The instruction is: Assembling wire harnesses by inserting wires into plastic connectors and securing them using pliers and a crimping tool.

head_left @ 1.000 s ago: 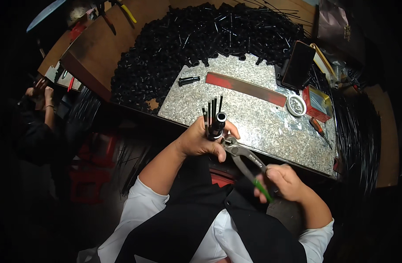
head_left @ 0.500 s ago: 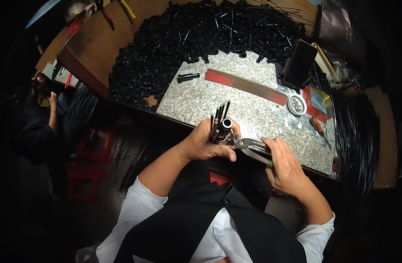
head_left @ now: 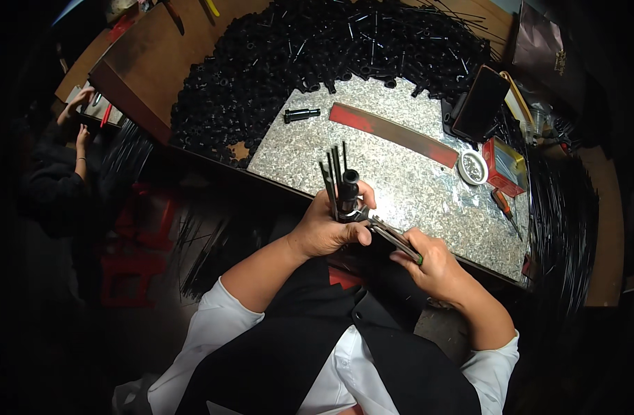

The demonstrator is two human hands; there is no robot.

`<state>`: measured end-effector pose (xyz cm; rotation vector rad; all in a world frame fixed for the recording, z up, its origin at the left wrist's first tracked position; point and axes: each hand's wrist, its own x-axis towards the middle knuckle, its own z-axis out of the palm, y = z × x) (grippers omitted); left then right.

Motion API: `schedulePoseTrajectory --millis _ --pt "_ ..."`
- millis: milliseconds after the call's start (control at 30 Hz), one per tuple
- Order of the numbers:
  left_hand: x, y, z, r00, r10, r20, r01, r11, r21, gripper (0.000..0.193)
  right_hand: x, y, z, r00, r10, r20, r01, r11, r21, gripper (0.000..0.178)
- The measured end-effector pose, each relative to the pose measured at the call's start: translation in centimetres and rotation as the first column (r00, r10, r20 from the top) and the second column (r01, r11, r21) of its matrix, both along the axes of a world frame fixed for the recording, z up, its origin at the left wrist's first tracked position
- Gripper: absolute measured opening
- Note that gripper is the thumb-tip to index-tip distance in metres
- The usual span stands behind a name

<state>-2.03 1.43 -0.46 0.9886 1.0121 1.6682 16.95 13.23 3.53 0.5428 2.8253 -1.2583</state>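
Observation:
My left hand (head_left: 325, 227) is wrapped round an upright black tubular part (head_left: 347, 194) with a hollow top end. Several thin black rods (head_left: 329, 171) stand up beside the tube in the same grip. My right hand (head_left: 431, 264) is closed on the handles of metal pliers (head_left: 394, 238). The jaws of the pliers meet the tube's lower side, next to my left thumb; my fingers partly hide exactly what they grip. Both hands are held over the near edge of the stone-patterned board (head_left: 289, 162).
A large heap of black tubular parts (head_left: 261, 76) covers the back. On the board lie a single black tube (head_left: 302, 115), a red-brown bar (head_left: 393, 134), a white bowl (head_left: 472, 168) and a screwdriver (head_left: 505, 211). A phone (head_left: 480, 102) leans behind. Another person (head_left: 54, 176) works far left.
The plier handles have come closer together and tilted more steeply downward. My right hand has moved slightly left and down. The tube and rods have tipped more upright, a little left.

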Motion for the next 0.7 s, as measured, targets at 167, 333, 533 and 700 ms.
schedulePoseTrajectory --millis 167,333,533,700 --pt "0.3 -0.3 -1.2 0.994 0.094 0.050 -0.095 0.995 0.017 0.074 0.2 0.3 -1.1 0.998 -0.026 -0.062 0.038 0.982 0.187 0.016" --pt "-0.7 -0.9 -1.9 0.997 0.059 0.040 -0.060 0.998 0.022 0.057 1.2 1.9 -0.1 0.986 -0.075 -0.151 0.135 0.885 0.446 0.016" --pt "-1.2 -2.0 -3.7 0.959 0.223 -0.175 -0.223 0.975 0.022 0.054 1.8 9.8 1.3 0.959 -0.171 -0.224 0.282 0.556 0.782 0.021" --pt "-0.3 -1.7 -2.5 0.978 0.147 -0.151 -0.142 0.989 0.043 0.059 1.2 15.5 0.7 0.951 -0.289 -0.113 0.252 0.507 0.824 0.015"
